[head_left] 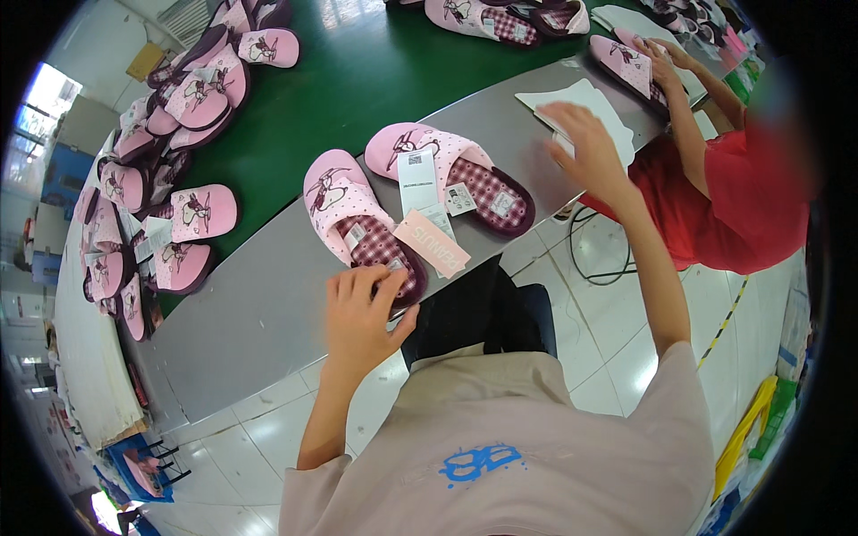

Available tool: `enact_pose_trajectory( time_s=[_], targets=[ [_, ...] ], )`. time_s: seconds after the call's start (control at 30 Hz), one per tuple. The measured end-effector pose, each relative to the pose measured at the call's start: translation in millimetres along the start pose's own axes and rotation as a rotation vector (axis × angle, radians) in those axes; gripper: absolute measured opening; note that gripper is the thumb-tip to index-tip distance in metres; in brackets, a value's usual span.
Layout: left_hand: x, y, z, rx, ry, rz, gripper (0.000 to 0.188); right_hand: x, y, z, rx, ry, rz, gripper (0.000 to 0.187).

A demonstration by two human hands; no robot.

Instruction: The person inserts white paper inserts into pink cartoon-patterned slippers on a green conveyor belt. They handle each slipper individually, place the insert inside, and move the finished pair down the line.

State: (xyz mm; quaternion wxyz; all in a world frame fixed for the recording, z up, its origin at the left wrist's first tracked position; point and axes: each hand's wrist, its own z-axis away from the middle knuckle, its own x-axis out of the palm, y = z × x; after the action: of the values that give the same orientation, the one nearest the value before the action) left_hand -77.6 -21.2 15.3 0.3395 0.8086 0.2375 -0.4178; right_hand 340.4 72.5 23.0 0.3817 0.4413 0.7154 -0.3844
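Observation:
Two pink slippers with plaid insoles and dark soles lie side by side at the grey table edge in front of me. My left hand (pixel 362 314) is at the heel of the left slipper (pixel 344 198), fingers apart and loosely curved, touching it. The right slipper (pixel 420 152) carries a white paper label (pixel 417 179), a small white tag (pixel 460 199) and a pink hang tag (pixel 432 243), which lies across toward the left slipper. My right hand (pixel 585 147), slightly blurred, is stretched over a stack of white card sheets (pixel 617 134), fingers apart, holding nothing I can see.
Many more pink slippers (pixel 201 98) are piled along the left on the green work surface (pixel 313 80). Another pair (pixel 474 18) lies at the far edge. At right, a co-worker in a red shirt (pixel 751 192) handles a pink slipper (pixel 623 67). A black cable (pixel 581 259) loops over the floor.

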Motion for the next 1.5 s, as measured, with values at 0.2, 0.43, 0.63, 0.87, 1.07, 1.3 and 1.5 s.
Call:
enact_pose_trajectory(
  time_s=[0.2, 0.43, 0.63, 0.87, 1.07, 1.3, 1.5],
  targets=[
    [28.6, 2.9, -8.0, 0.029, 0.046, 0.035, 0.043, 47.9, 77.3, -59.0, 0.131, -0.05, 0.097, 0.051],
    [40.2, 17.1, -14.6, 0.046, 0.155, 0.1, 0.032, 71.3, 74.7, -68.7, 0.126, 0.1, 0.042, 0.03],
    [55.2, 23.6, -23.0, 0.003, 0.294, 0.192, 0.012, 66.8, 68.5, -72.0, 0.028, 0.287, 0.017, 0.031],
    [69.7, 30.6, -36.9, -0.03, 0.399, 0.266, 0.009, 24.8, 31.7, -82.2, -0.079, 0.517, 0.046, 0.032],
    [79.6, 54.4, -48.6, -0.011, 0.297, 0.41, 0.01, -55.1, -43.2, -85.5, -0.021, 0.617, -0.194, 0.033],
    [45.3, 63.5, -62.4, -0.013, 0.228, 1.077, 0.064, -80.5, -115.9, -51.3, 0.242, 0.339, -1.076, 0.036],
    [35.6, 58.6, -59.7, -0.109, 0.296, 0.874, 0.044, -60.2, -152.8, -20.9, 0.413, 0.533, -1.452, 0.036]
  ],
)
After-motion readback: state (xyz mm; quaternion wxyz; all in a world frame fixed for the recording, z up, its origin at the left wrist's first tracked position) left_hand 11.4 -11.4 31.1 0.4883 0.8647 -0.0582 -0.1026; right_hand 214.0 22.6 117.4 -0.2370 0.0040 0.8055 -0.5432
